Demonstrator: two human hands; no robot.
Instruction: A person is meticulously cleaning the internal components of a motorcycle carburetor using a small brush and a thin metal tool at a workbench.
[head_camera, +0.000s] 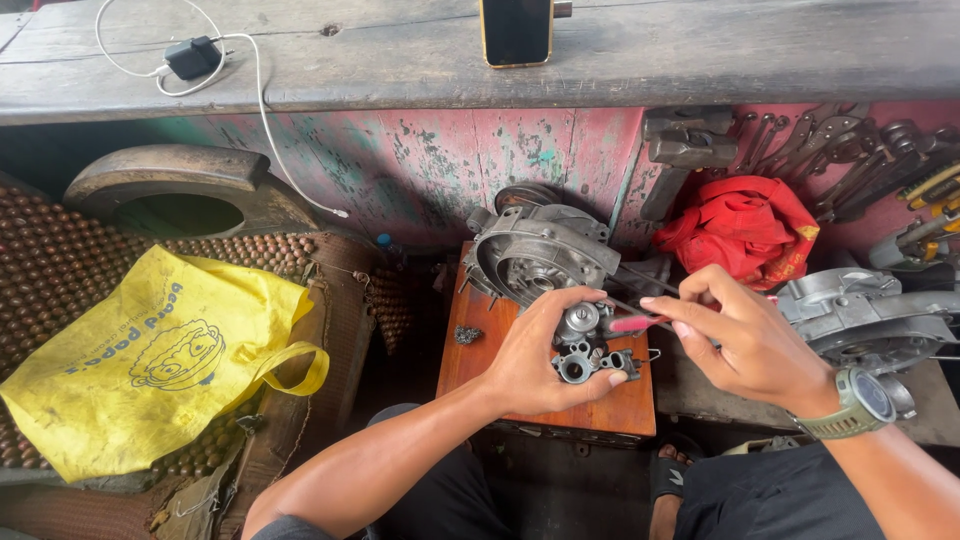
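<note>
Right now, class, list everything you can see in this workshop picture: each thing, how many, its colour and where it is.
small metal part: one, grey, held over the wooden box
thin tool: one, pink handle, touching the part
wooden box: one, reddish brown, centre
engine casing: one, grey, back of the box
second casing: one, grey, right
cloth: one, red, right of centre
wrenches: several, grey, upper right
hammer: one, dark, against the wall
phone: one, black, on the plank
charger: one, black with white cable, upper left
bag: one, yellow, left
left hand: holds the part
right hand: holds the tool, green wristwatch
</note>
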